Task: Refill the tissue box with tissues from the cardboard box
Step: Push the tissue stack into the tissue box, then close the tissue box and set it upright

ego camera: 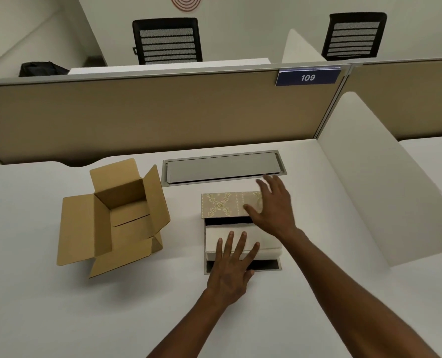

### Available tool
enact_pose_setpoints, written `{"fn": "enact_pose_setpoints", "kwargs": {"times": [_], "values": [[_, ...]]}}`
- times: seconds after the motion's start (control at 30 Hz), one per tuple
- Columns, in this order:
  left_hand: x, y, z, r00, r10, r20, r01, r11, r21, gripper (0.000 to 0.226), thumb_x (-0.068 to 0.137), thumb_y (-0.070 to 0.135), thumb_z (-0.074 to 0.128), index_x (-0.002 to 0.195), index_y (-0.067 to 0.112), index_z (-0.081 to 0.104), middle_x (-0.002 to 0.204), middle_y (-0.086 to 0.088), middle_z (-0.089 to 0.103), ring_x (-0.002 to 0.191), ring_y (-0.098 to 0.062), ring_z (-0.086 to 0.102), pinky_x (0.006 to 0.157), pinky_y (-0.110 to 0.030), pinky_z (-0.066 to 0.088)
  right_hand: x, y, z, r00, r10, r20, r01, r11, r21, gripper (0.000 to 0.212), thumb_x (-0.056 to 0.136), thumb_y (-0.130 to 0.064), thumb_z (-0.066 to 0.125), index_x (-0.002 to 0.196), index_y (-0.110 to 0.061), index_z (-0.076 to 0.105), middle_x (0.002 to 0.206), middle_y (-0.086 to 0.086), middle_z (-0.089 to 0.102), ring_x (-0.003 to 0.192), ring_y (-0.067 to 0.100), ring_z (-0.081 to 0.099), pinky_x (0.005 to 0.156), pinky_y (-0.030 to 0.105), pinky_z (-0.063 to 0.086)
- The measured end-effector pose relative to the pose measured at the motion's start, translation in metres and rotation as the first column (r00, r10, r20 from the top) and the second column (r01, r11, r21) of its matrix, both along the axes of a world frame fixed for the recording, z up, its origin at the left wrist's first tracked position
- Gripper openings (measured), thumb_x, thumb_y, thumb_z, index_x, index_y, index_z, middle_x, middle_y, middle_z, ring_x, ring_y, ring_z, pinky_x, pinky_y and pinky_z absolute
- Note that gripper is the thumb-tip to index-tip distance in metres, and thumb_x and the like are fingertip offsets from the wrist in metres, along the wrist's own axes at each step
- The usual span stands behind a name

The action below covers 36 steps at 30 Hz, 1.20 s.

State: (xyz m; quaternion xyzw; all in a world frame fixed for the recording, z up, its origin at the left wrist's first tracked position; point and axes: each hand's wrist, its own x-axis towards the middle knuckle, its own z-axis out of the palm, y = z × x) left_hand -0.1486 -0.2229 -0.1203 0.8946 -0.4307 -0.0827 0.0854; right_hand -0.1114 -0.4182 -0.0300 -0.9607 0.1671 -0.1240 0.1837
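Observation:
The tissue box (207,262) stands open at the middle of the white desk, its gold patterned lid (225,204) hinged up at the far side. A white stack of tissues (266,241) lies inside it. My left hand (231,264) rests flat on the tissues with fingers spread. My right hand (273,205) hovers open at the lid's right part, fingers apart, holding nothing. The brown cardboard box (111,220) sits to the left with all flaps open; its inside looks bare.
A grey cable hatch (222,167) is set into the desk behind the tissue box. A tan partition (150,112) with a "109" sign (308,77) closes the back, and a white side divider (370,177) stands on the right. Two black chairs are beyond.

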Motion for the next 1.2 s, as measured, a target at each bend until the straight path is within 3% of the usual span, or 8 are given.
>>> {"fn": "enact_pose_setpoints", "kwargs": {"times": [0.1, 0.2, 0.33, 0.67, 0.87, 1.03, 1.13, 1.2], "values": [[0.001, 0.0, 0.002, 1.0, -0.005, -0.014, 0.005, 0.999, 0.032, 0.081, 0.095, 0.051, 0.054, 0.158, 0.038, 0.005, 0.168, -0.004, 0.0, 0.153, -0.035, -0.003, 0.12, -0.06, 0.007, 0.031, -0.006, 0.008, 0.919, 0.211, -0.334, -0.241, 0.969, -0.052, 0.104, 0.084, -0.072, 0.062, 0.161, -0.017, 0.019, 0.171, 0.006, 0.016, 0.158, 0.026, 0.003, 0.125, 0.05, 0.008], [0.002, 0.0, 0.005, 1.0, -0.014, -0.021, 0.015, 0.999, 0.048, 0.08, 0.096, 0.051, 0.051, 0.158, 0.04, 0.002, 0.167, -0.004, -0.005, 0.152, -0.034, -0.008, 0.12, -0.06, 0.002, 0.046, -0.006, 0.009, 0.801, 0.275, -0.531, -0.309, 0.951, 0.025, 0.109, 0.08, -0.072, 0.067, 0.161, -0.019, 0.017, 0.168, 0.009, 0.023, 0.155, 0.03, 0.018, 0.125, 0.052, 0.012], [0.003, -0.001, 0.009, 1.0, -0.018, -0.025, 0.02, 0.997, 0.068, 0.081, 0.096, 0.053, 0.048, 0.157, 0.041, -0.004, 0.166, -0.003, -0.012, 0.151, -0.034, -0.016, 0.119, -0.06, -0.007, 0.042, 0.001, 0.004, 0.811, 0.268, -0.521, -0.345, 0.937, -0.054, 0.102, 0.076, -0.066, 0.074, 0.155, -0.021, 0.029, 0.156, 0.012, 0.041, 0.139, 0.033, 0.042, 0.118, 0.05, 0.031], [0.004, 0.0, 0.009, 0.998, -0.011, -0.055, 0.015, 0.996, 0.083, 0.084, 0.096, 0.057, 0.047, 0.154, 0.045, -0.013, 0.167, 0.0, -0.01, 0.152, -0.033, -0.013, 0.118, -0.056, -0.014, 0.031, 0.008, 0.004, 0.797, 0.284, -0.534, -0.4, 0.909, -0.114, 0.102, 0.066, -0.066, 0.082, 0.147, -0.022, 0.038, 0.143, 0.01, 0.042, 0.131, 0.029, 0.041, 0.109, 0.052, 0.039], [0.003, 0.0, 0.015, 0.998, -0.019, -0.064, 0.026, 0.994, 0.102, 0.089, 0.095, 0.056, 0.051, 0.153, 0.046, -0.015, 0.168, -0.004, -0.005, 0.153, -0.037, -0.004, 0.117, -0.055, -0.015, 0.044, 0.009, 0.01, 0.748, 0.333, -0.573, -0.35, 0.933, 0.086, 0.09, 0.063, -0.066, 0.085, 0.129, -0.021, 0.044, 0.13, 0.006, 0.059, 0.111, 0.025, 0.058, 0.098, 0.043, 0.05], [0.002, 0.0, 0.016, 0.996, -0.023, -0.082, 0.033, 0.992, 0.118, 0.09, 0.094, 0.055, 0.053, 0.152, 0.047, -0.014, 0.168, -0.004, 0.007, 0.153, -0.036, 0.004, 0.113, -0.051, -0.016, 0.058, 0.009, 0.013, 0.681, 0.34, -0.649, -0.31, 0.936, 0.165, 0.091, 0.061, -0.064, 0.088, 0.131, -0.02, 0.052, 0.126, 0.005, 0.063, 0.108, 0.024, 0.059, 0.089, 0.036, 0.051], [0.002, 0.002, 0.016, 0.993, -0.021, -0.113, 0.035, 0.992, 0.123, 0.089, 0.092, 0.053, 0.056, 0.153, 0.047, -0.009, 0.166, -0.003, 0.017, 0.151, -0.036, 0.015, 0.116, -0.051, -0.004, 0.069, 0.013, 0.015, 0.603, 0.36, -0.712, -0.316, 0.927, 0.201, 0.07, 0.059, -0.068, 0.087, 0.106, -0.021, 0.065, 0.107, 0.002, 0.068, 0.094, 0.02, 0.062, 0.076, 0.03, 0.048], [0.002, 0.003, 0.016, 0.993, -0.02, -0.119, 0.034, 0.992, 0.12, 0.088, 0.092, 0.053, 0.057, 0.153, 0.048, -0.006, 0.165, -0.002, 0.019, 0.15, -0.035, 0.018, 0.115, -0.05, -0.004, 0.074, 0.014, 0.016, 0.58, 0.372, -0.725, -0.306, 0.924, 0.229, 0.066, 0.059, -0.07, 0.086, 0.101, -0.021, 0.068, 0.1, -0.001, 0.067, 0.093, 0.021, 0.063, 0.075, 0.03, 0.049]]}}
